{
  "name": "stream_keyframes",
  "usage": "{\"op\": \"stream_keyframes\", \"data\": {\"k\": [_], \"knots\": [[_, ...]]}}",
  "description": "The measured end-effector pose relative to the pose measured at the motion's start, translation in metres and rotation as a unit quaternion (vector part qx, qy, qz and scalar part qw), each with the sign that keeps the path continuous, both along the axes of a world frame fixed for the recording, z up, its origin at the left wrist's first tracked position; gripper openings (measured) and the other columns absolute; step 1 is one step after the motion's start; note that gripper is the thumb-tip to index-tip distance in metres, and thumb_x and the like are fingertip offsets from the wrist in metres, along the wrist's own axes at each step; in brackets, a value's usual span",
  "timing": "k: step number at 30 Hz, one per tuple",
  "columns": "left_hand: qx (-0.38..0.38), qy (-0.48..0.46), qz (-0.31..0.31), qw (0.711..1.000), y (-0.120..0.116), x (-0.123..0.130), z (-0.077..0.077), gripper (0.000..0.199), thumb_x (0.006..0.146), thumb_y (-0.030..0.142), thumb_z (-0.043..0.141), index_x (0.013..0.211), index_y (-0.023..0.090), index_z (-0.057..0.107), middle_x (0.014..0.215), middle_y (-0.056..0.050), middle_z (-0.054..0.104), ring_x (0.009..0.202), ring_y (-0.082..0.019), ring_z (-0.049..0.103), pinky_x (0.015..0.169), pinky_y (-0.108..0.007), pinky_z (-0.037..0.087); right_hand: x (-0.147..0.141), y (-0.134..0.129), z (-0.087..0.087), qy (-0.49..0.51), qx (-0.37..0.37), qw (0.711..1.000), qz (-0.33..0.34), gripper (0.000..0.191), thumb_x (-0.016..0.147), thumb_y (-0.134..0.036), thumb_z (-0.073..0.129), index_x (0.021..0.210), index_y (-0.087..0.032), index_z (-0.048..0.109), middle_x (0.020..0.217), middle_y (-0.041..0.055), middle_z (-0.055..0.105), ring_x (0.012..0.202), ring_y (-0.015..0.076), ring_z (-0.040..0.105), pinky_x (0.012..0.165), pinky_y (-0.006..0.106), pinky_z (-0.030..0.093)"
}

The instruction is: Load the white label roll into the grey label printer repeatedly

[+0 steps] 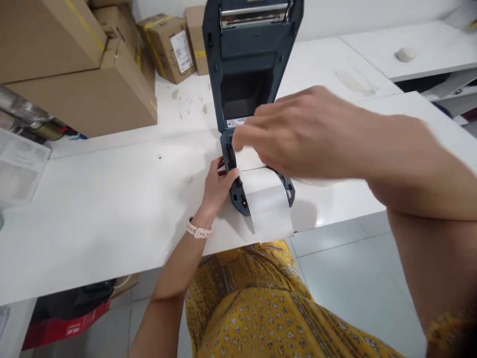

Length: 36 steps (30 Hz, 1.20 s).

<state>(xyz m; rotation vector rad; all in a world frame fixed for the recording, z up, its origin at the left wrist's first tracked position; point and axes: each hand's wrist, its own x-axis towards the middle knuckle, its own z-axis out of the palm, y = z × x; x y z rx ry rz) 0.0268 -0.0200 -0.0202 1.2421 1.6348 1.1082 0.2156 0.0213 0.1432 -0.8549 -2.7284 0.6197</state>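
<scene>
A dark blue-grey label printer (244, 40) stands on the white table with its lid raised. White label paper (270, 209) runs from inside the printer over its front and hangs down near the table edge. My left hand (219, 185) grips the left side of the printer base, thumb on top by the paper's edge. Over the paper roll inside is my right hand (294, 132), blurred, its fingers curled down; its fingertips are partly hidden, so whether they hold anything is unclear.
Cardboard boxes (93, 94) are stacked at the back left. A clear plastic container (22, 166) sits at the left edge. A small round white object (406, 54) rests on the surface at the back right. The table's front edge runs close to my body.
</scene>
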Motion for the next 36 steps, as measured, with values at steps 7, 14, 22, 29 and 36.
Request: {"op": "stream_keyframes", "data": {"k": [7,14,22,29,36], "knots": [[-0.024,0.095,-0.017,0.995,0.018,-0.008,0.02,0.065,0.079,0.025,0.065,0.143,0.021,0.057,0.119,-0.011,0.075,0.093,-0.028,0.073,0.092,-0.046,0.058,-0.022,0.08,-0.068,-0.268,0.016,0.963,0.005,0.071,0.081,-0.049,0.076,0.142,-0.022,0.053,0.11,0.012,0.073,0.108,0.0396,0.069,0.091,0.05,0.051],[-0.036,0.137,-0.006,0.99,0.011,-0.003,0.031,0.089,0.08,0.024,0.063,0.163,0.015,0.033,0.115,-0.014,0.077,0.105,-0.034,0.073,0.102,-0.051,0.052,-0.015,0.089,-0.057,-0.186,-0.132,0.971,0.066,0.074,0.064,-0.034,0.085,0.133,-0.024,0.059,0.125,0.0094,0.072,0.108,0.0321,0.069,0.088,0.042,0.056],[-0.034,0.109,-0.001,0.993,0.007,-0.003,0.032,0.082,0.083,0.028,0.063,0.161,0.021,0.036,0.123,-0.014,0.076,0.113,-0.034,0.071,0.105,-0.052,0.05,0.107,0.086,-0.03,0.272,-0.237,0.932,-0.029,0.091,0.055,-0.061,0.092,0.135,-0.038,0.054,0.13,0.0062,0.07,0.132,0.0355,0.062,0.099,0.047,0.055],[-0.009,0.118,0.007,0.993,0.008,-0.004,0.027,0.077,0.082,0.029,0.064,0.157,0.023,0.044,0.121,-0.014,0.076,0.109,-0.034,0.072,0.103,-0.051,0.052,0.156,0.108,-0.11,0.27,-0.21,0.919,-0.196,0.09,0.059,-0.068,0.085,0.136,-0.034,0.052,0.145,0.0083,0.064,0.124,0.0284,0.063,0.097,0.04,0.055],[-0.021,0.132,0.006,0.991,0.009,-0.005,0.026,0.073,0.084,0.032,0.061,0.155,0.023,0.046,0.119,-0.012,0.077,0.107,-0.032,0.073,0.101,-0.051,0.054,0.153,0.105,-0.144,0.222,-0.264,0.917,-0.201,0.091,0.067,-0.053,0.08,0.148,-0.03,0.044,0.153,0.0113,0.057,0.131,0.0288,0.062,0.1,0.043,0.057]]}}
